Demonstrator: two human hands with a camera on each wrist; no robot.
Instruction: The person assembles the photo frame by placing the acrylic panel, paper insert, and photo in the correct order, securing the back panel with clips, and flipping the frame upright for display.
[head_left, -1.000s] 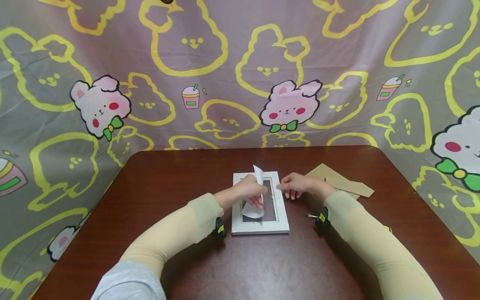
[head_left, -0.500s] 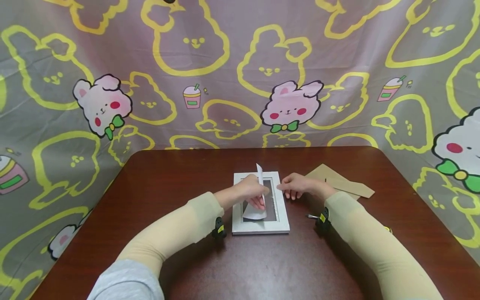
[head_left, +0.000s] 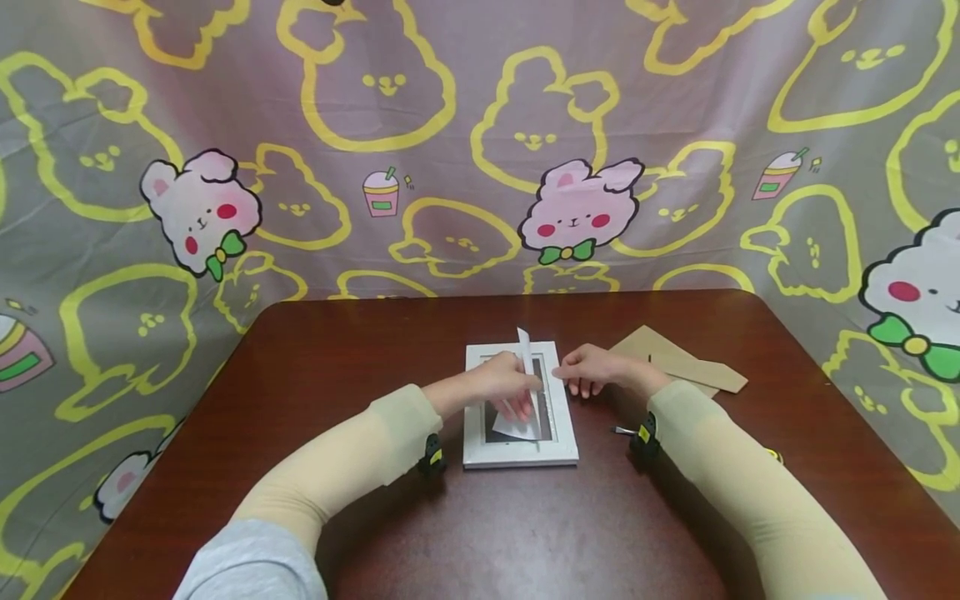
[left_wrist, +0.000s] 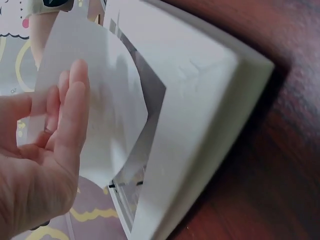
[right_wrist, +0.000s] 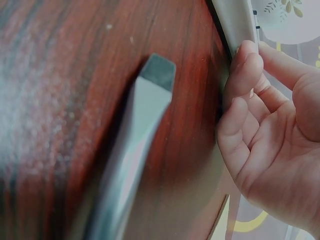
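A white picture frame (head_left: 521, 454) lies face-down or face-up flat on the dark wood table, its opening showing a grey pane (head_left: 546, 408). My left hand (head_left: 512, 385) holds a curled white sheet of paper (head_left: 517, 428) upright over that opening. In the left wrist view the fingers (left_wrist: 72, 120) lie along the sheet, whose curved lower edge dips inside the frame. My right hand (head_left: 588, 369) pinches the frame's right edge, thumb above and fingers at the side. A leaf print (right_wrist: 287, 7) on white shows beyond the frame edge in the right wrist view.
A brown backing board (head_left: 645, 340) with a stand leg (head_left: 705, 372) lies behind the right forearm. Near the right wrist lies a flat-tipped metal tool (right_wrist: 135, 125). A small yellow object (head_left: 775, 456) is mostly hidden by the right arm. A patterned curtain surrounds the table.
My left hand has shifted slightly to the right with the sheet, which stands closer to the right side of the opening. The right hand and frame have stayed in place.
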